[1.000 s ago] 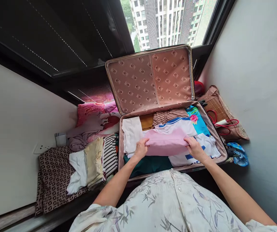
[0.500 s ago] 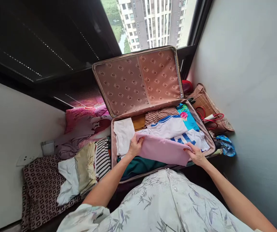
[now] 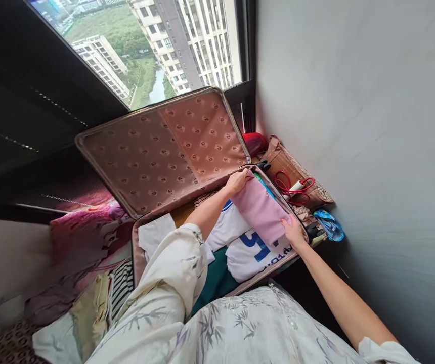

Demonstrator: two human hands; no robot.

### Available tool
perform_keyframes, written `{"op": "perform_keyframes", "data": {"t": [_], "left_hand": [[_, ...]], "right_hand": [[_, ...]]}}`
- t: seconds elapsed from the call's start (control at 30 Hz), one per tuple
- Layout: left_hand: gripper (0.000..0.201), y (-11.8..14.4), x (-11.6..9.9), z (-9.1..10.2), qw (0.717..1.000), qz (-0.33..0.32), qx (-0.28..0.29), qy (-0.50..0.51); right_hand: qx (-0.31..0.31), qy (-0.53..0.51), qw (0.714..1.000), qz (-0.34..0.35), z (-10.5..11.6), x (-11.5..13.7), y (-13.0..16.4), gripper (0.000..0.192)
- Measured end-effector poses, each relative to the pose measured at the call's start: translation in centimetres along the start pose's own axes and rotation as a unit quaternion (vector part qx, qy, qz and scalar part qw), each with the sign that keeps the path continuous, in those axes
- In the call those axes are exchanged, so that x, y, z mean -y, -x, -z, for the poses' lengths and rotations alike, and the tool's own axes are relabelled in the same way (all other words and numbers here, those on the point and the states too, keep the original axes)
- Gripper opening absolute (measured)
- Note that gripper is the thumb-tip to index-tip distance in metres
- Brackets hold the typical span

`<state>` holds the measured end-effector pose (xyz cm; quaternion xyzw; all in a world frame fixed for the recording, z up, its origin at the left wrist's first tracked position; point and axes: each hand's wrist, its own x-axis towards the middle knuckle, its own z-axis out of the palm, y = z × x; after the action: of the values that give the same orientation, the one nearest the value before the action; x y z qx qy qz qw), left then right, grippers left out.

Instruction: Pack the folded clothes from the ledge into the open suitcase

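A folded pink garment (image 3: 260,208) lies along the right side of the open suitcase (image 3: 140,251), on top of other clothes. My left hand (image 3: 237,181) grips its far end near the lid hinge. My right hand (image 3: 292,230) holds its near end by the suitcase's right rim. Beneath it lies a white shirt with blue print (image 3: 253,251), and a dark green garment (image 3: 213,281) sits at the near edge. The patterned pink lid (image 3: 157,146) stands open against the window.
A woven bag with red handles (image 3: 297,178) and a blue cloth (image 3: 328,224) lie right of the suitcase by the grey wall. Left of it are piles of folded clothes (image 3: 88,308) and a pink blanket (image 3: 84,235).
Both hands carried the pink garment from the suitcase's middle to its right side, turning it lengthwise. The view swung right and tilted.
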<state>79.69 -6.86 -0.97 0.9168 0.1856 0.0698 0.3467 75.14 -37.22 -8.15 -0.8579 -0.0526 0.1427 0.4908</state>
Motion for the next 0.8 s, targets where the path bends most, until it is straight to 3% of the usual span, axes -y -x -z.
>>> {"op": "perform_keyframes", "data": {"t": [0.1,0.2,0.37,0.43,0.5,0.57,0.67,0.8], "left_hand": [[0.042,-2.0,-0.9,-2.7,1.0,-0.006,0.0,-0.029],[0.041,-1.2,-1.0,-5.1,0.998,-0.006,-0.001,-0.057],[0.06,6.9,0.6,-8.9,0.986,0.002,-0.054,-0.156],[0.071,9.9,1.6,-10.2,0.986,0.042,-0.051,-0.152],[0.08,11.0,2.3,-11.2,0.99,0.071,-0.044,-0.115],[0.084,9.7,2.8,-11.9,0.995,0.053,-0.048,-0.063],[0.077,5.6,3.4,-12.1,0.997,0.008,-0.08,0.006],[0.077,3.0,3.1,-11.5,0.985,0.093,-0.145,0.026]], "right_hand": [[-0.015,0.028,0.999,-0.011,-1.0,-1.1,-1.7,0.018],[-0.019,0.042,0.999,-0.009,-1.7,-2.3,-1.4,0.025],[-0.029,0.084,0.995,0.034,-1.7,-3.4,-0.2,0.032],[-0.038,0.088,0.994,0.057,-1.6,-3.5,-0.2,0.03],[-0.056,0.096,0.99,0.088,-1.2,-3.5,-0.2,0.029],[-0.082,0.117,0.983,0.118,-0.7,-3.6,-0.3,0.029],[-0.091,0.172,0.963,0.186,0.2,-3.7,-0.4,0.033],[0.016,0.32,0.919,0.229,1.4,-3.0,0.3,0.055]]}}
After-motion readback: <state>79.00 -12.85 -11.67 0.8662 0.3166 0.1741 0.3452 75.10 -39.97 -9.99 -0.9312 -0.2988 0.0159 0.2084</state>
